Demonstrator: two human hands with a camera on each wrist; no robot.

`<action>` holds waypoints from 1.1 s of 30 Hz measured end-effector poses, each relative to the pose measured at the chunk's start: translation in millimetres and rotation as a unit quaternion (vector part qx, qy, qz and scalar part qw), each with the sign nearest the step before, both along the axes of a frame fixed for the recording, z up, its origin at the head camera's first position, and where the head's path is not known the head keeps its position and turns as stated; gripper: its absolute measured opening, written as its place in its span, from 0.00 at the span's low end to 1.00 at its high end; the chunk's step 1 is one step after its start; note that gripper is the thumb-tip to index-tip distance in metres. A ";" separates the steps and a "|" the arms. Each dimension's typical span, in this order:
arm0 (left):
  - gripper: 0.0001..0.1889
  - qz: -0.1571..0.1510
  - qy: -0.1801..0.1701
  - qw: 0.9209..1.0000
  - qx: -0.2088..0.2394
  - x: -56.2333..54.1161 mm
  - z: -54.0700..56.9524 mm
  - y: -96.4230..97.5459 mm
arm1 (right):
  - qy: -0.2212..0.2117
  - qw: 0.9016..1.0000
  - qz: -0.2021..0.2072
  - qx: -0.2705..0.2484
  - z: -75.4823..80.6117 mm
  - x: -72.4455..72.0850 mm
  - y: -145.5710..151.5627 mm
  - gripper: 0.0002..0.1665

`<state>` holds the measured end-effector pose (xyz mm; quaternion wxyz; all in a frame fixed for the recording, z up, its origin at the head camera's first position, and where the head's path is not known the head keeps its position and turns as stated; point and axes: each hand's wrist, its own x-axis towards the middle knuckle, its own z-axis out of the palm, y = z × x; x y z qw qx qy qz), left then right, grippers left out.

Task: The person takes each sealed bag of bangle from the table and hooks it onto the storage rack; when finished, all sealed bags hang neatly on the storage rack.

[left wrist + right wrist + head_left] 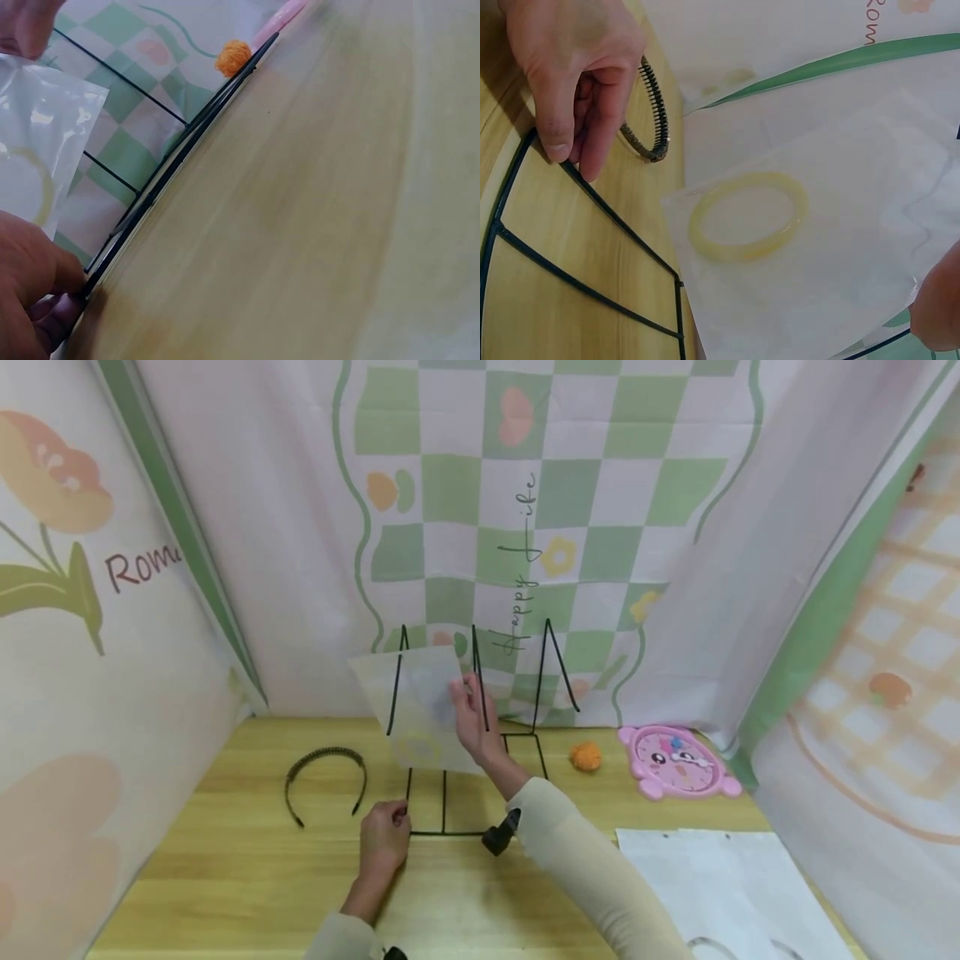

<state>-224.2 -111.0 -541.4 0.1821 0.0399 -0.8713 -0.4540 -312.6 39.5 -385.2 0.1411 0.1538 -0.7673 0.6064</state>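
Note:
A black wire rack point(444, 802) with upright pointed dividers stands on the wooden table. My left hand point(386, 839) pinches the wire at its front left corner, low by the tabletop. With my right hand point(476, 722) I grip the right edge of a translucent plastic bag point(423, 693), held upright among the dividers. The left divider's wire crosses in front of the bag in the head view. Inside the bag lies a pale yellow ring point(746, 251), seen near one end in the right wrist view. The bag hides part of the rack's base.
A dark toothed headband point(327, 752) lies left of the rack. To its right are an orange fuzzy ball point(586, 757) and a pink cartoon clock point(678, 762). White sheets point(735, 885) cover the front right. A patterned curtain point(300, 568) hangs close behind the rack.

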 end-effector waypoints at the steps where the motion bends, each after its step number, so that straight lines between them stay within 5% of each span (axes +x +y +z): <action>1: 0.12 0.002 -0.003 1.000 -0.001 0.2 0.0 -0.7 | 0.000 1.000 -0.001 0.003 0.7 -0.9 -0.9 0.17; 19: 0.13 -0.002 0.010 1.000 0.001 -0.6 -0.7 0.4 | -0.020 1.000 0.007 -0.015 11.1 -24.5 -9.9 0.13; 27: 0.14 0.003 -0.004 1.000 0.005 -1.8 -2.0 1.0 | -0.018 1.000 -0.006 -0.005 5.6 -31.8 -9.7 0.15; 33: 0.14 0.009 -0.017 1.000 0.007 -1.3 0.4 -1.2 | -0.056 0.997 -0.040 -0.035 -16.2 -23.6 -2.2 0.22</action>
